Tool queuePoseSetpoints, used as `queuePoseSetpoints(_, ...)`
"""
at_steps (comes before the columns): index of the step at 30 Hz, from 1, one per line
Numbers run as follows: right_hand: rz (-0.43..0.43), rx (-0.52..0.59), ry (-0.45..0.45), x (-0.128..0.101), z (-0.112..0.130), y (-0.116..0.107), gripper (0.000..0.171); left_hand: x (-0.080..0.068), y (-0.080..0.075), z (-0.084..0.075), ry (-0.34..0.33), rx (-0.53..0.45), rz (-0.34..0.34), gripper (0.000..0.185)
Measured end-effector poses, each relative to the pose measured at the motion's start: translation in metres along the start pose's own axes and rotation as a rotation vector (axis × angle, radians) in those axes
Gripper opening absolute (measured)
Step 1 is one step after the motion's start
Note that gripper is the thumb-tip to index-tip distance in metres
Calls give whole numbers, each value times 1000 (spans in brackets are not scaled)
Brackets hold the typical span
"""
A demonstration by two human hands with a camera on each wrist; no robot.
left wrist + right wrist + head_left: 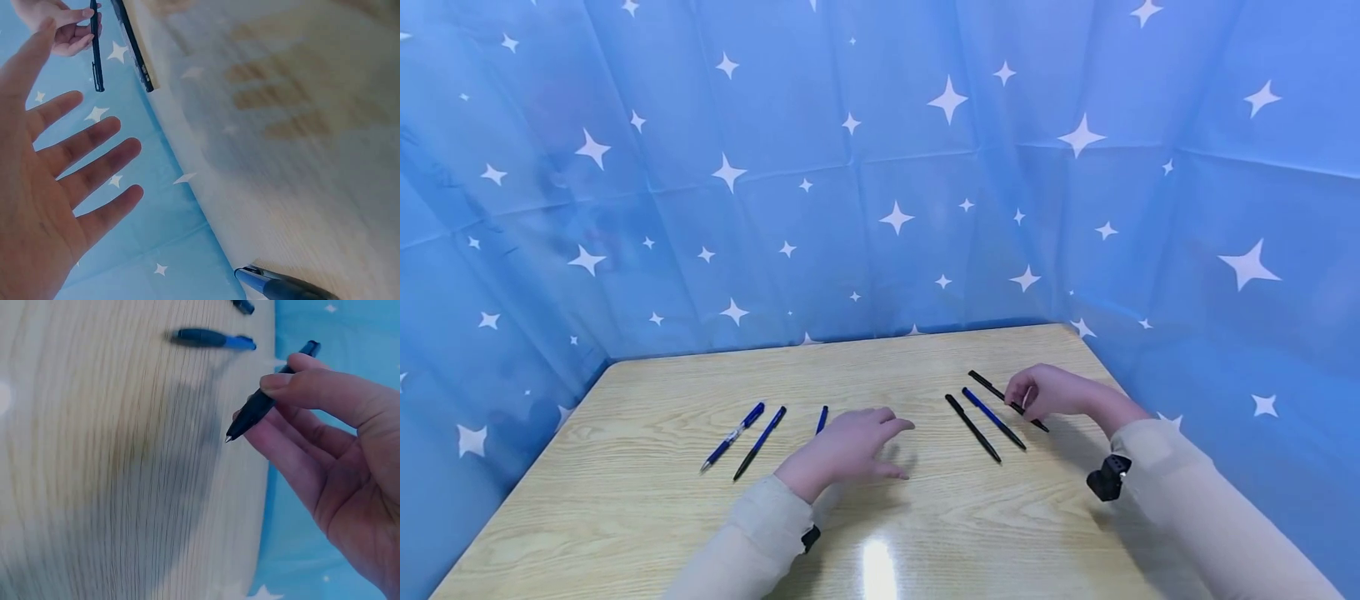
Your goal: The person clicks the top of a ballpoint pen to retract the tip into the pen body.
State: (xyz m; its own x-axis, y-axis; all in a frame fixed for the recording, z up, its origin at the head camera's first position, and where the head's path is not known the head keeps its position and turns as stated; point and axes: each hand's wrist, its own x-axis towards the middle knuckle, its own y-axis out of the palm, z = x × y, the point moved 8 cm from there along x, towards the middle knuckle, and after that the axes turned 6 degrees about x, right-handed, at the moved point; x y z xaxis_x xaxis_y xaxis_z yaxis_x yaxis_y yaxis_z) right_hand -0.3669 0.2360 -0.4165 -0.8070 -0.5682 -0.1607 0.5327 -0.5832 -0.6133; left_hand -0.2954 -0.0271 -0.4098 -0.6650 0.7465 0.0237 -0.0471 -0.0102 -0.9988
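My right hand (1051, 392) pinches a black pen (1007, 401) between thumb and fingers; in the right wrist view the pen (265, 397) sits under the thumb tip and across the curled fingers (294, 447), its point aimed down toward the table (647, 500). From the head view that pen slants away from the hand on both sides, one end past the knuckles toward the backdrop, the other end poking out on the wrist side.

Just left of the held pen lie two more on the table: a blue pen (993, 419) nearest it, then another black pen (972, 427), both roughly parallel to the held one and apart from the hand.

My left hand (850, 448) is spread wide, fingers straight, holding nothing; it hovers or rests low over the table, I cannot tell which. The left wrist view shows the open palm (37, 206) with fingers fanned.

Left of the left hand lie three pens: a short blue-looking one (822, 419) partly hidden behind the knuckles, a dark pen with blue top (760, 442), and a blue pen with a clear tip (732, 437) farthest from the hand.

A blue star-printed cloth (880, 167) walls the table.
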Motion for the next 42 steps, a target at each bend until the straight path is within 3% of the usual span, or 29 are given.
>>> queuePoseSetpoints(14,-36,22,-168,8,48,30,25,13,-22,21,-72,-44,-108,76)
queuePoseSetpoints(21,-70,4,-183,12,65,43,24,17,-34,27,-123,-98,-200,75)
queuePoseSetpoints(30,-122,76,-210,14,89,55,25,16,-50,28,-179,-274,-379,67)
queuePoseSetpoints(36,-150,118,-227,19,99,61,26,14,-54,31,-218,-389,-431,60)
queuePoseSetpoints(42,-223,176,-238,24,102,66,23,13,-54,32,-234,-620,-504,51)
